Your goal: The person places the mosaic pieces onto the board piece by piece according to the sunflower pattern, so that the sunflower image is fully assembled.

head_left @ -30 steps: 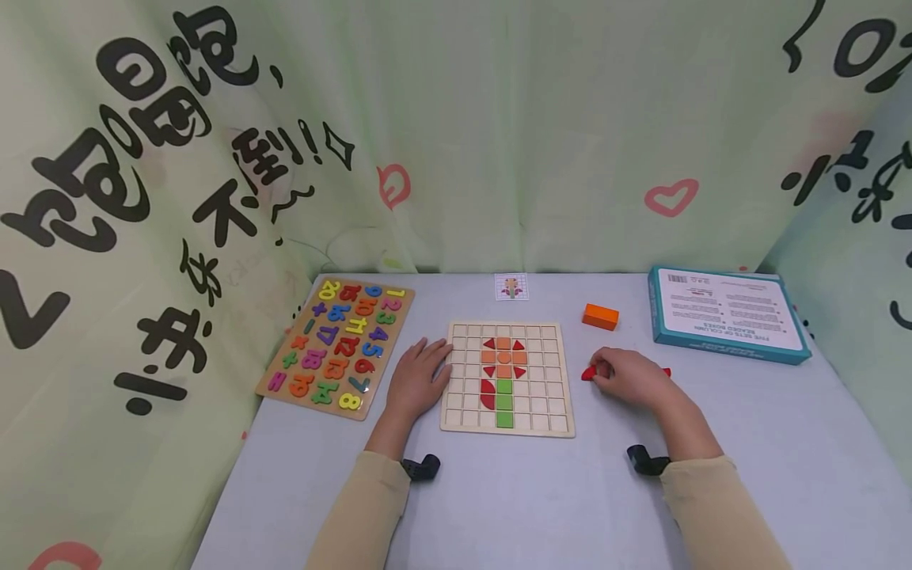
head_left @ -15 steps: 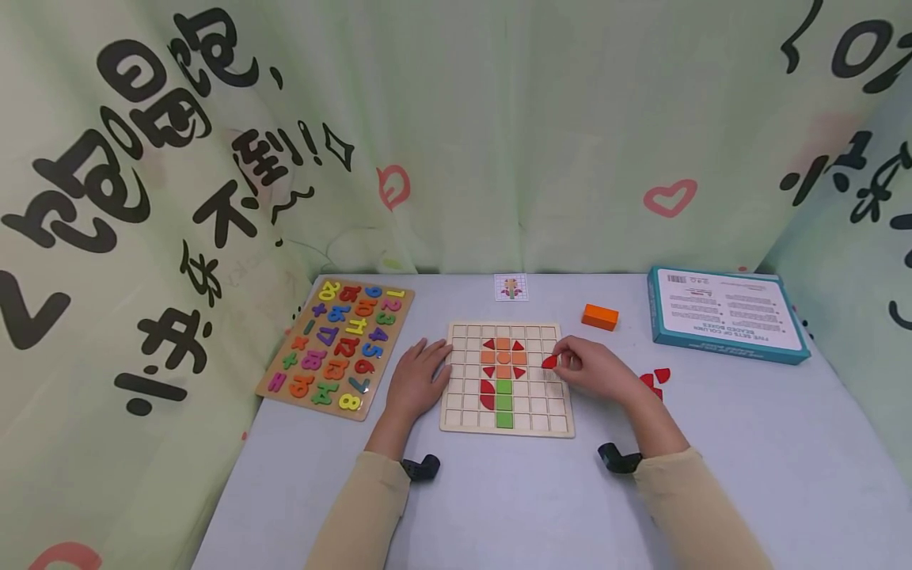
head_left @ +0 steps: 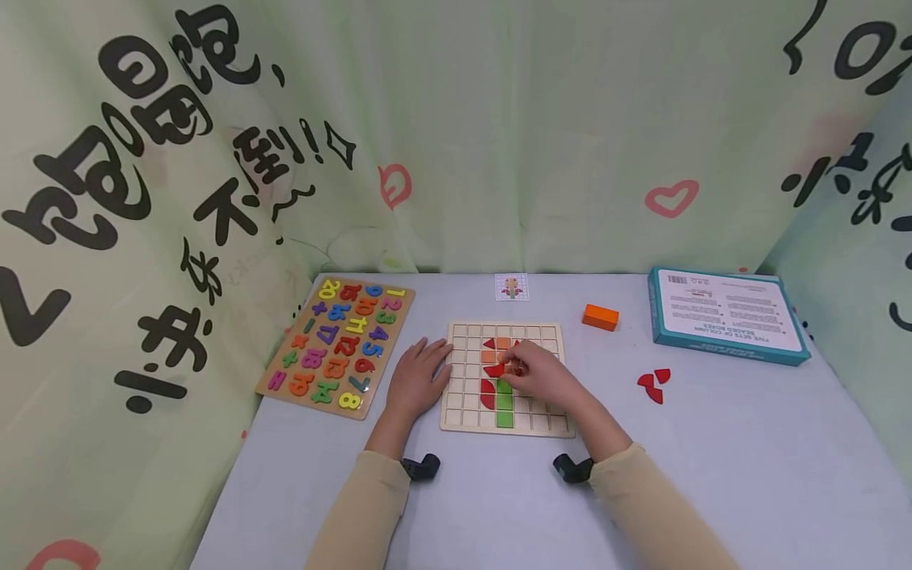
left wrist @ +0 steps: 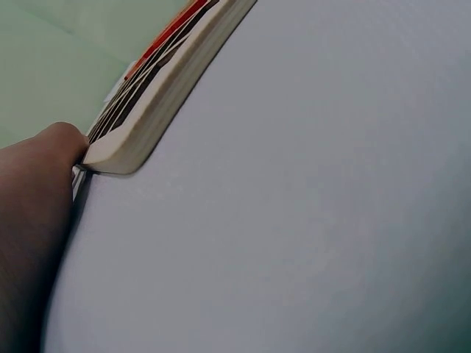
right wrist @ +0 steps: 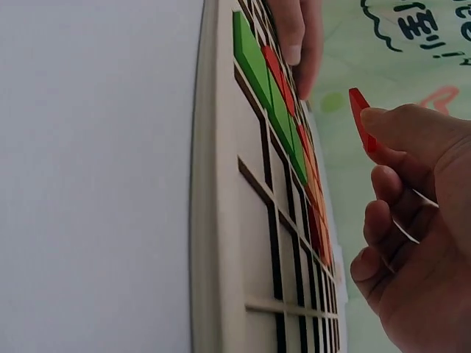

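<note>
Over the middle of the wooden grid board (head_left: 463, 422), my right hand (head_left: 545, 376) pinches a red tile (right wrist: 360, 119) between thumb and index finger; in the right wrist view the tile is held clear of the board. My left hand (head_left: 419, 376) lies with straight fingers at the board's left edge, its fingertips touching the rim. Green square tiles (head_left: 504, 419) form a column on the board, with red curved tiles (head_left: 488, 394) to their left. Orange squares (head_left: 503, 343) and a red triangle (head_left: 489, 343) sit higher up, partly covered by my right hand.
Several loose red tiles (head_left: 654, 386) lie right of the board. Behind it are a small pattern card (head_left: 511, 287) and an orange block (head_left: 601, 317). A number puzzle board (head_left: 335, 348) lies at left, a teal box (head_left: 727, 315) at back right.
My right hand has carried the red tile leftward from the table at right to above the board's middle, uncovering the loose red tiles. My left hand has stayed still.
</note>
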The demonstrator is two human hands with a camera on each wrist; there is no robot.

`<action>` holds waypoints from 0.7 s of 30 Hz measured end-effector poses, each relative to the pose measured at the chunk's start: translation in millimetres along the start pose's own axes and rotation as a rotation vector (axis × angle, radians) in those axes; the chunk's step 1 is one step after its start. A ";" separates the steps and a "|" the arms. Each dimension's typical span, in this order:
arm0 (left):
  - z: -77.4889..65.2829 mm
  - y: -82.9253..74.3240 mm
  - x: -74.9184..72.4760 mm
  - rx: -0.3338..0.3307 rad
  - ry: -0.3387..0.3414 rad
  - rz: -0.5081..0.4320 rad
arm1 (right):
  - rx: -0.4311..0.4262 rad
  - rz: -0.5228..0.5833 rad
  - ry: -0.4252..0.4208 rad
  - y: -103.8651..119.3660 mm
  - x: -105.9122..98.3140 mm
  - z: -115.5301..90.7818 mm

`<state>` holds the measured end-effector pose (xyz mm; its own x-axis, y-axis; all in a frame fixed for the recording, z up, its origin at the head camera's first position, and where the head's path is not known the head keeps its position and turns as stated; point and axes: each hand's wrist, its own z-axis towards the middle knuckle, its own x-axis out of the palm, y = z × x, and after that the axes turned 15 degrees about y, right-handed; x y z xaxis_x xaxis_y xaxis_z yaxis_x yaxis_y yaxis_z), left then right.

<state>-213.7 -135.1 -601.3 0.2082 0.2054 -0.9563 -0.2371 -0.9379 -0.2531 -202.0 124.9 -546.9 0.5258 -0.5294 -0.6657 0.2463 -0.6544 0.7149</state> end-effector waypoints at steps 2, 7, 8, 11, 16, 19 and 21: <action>0.1 -0.4 -0.6 -0.002 0.004 0.001 | 0.000 -0.005 0.001 5.2 5.8 3.5; -0.2 -1.3 -1.9 -0.004 0.004 0.003 | 0.014 -0.048 0.004 15.4 19.5 11.1; -0.2 -1.2 -1.9 -0.004 0.003 0.004 | 0.022 -0.058 0.004 16.2 22.0 12.9; -0.4 -1.1 -2.1 -0.002 0.004 0.006 | 0.037 -0.093 -0.006 17.6 28.4 17.9; -0.3 -0.9 -2.1 -0.002 0.009 0.000 | 0.050 -0.163 -0.017 20.3 34.8 23.3; -0.3 -0.7 -1.9 -0.004 0.010 -0.006 | 0.057 -0.184 -0.016 23.1 36.5 23.8; -0.5 -0.4 -1.7 -0.005 0.012 -0.006 | 0.062 -0.200 -0.012 24.6 37.4 24.0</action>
<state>-213.5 -135.2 -599.5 0.2206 0.2082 -0.9529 -0.2313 -0.9379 -0.2585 -195.8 76.0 -559.4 0.4613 -0.3917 -0.7961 0.2943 -0.7789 0.5538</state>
